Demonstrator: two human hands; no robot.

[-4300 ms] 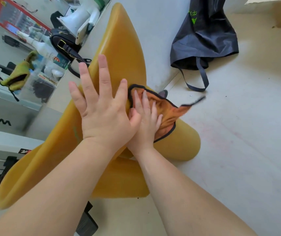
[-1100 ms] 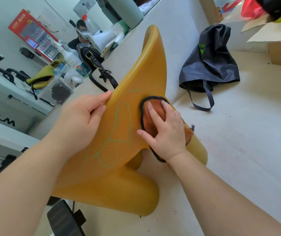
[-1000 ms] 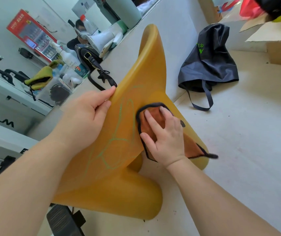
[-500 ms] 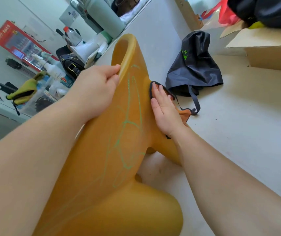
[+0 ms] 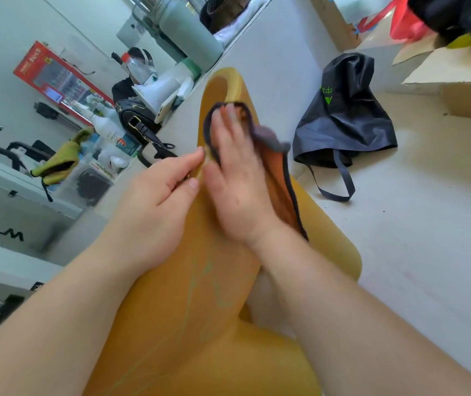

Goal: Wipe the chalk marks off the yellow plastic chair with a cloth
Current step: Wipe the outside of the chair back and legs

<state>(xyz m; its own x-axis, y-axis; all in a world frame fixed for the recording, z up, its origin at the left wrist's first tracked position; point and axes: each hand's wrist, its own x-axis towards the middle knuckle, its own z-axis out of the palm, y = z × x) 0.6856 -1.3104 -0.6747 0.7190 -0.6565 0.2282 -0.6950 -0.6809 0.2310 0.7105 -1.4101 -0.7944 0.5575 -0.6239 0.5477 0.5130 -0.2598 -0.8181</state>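
Right hand (image 5: 237,184) lies flat, fingers straight and together, pressing the cloth (image 5: 281,181) onto the chair (image 5: 171,332); fingertips are motion-blurred. Left hand (image 5: 154,204) sits just beside it, nearly touching, thumb and forefinger curled over the chair's left edge and gripping it. Both my forearms are bare.

Cloth: orange, soft pile, dark stitched border, partly bunched past my right fingers, rest trailing down under the palm's right side. Chair: yellow plastic, smooth, matte, rounded moulded edges, tipped so a curved rim points away from my hands. Chalk marks (image 5: 210,278): thin pale green lines, looping, below my wrists, between my forearms.

Writing: right of my right hand, a black bag (image 5: 351,121), thin crinkly fabric with a strap loop, carries a green printed logo, characters not readable. Far left of my left hand, black letters (image 5: 2,231) upside down to me, look like "WT", rest unclear. Beyond my left hand, a red poster (image 5: 54,81), text too small. Nearer it, a white spray bottle (image 5: 105,131) with a red-and-teal label, unreadable, beside a black handbag (image 5: 137,124) with metal buckles. Far right, a cardboard box (image 5: 457,81) on the pale floor (image 5: 428,238).
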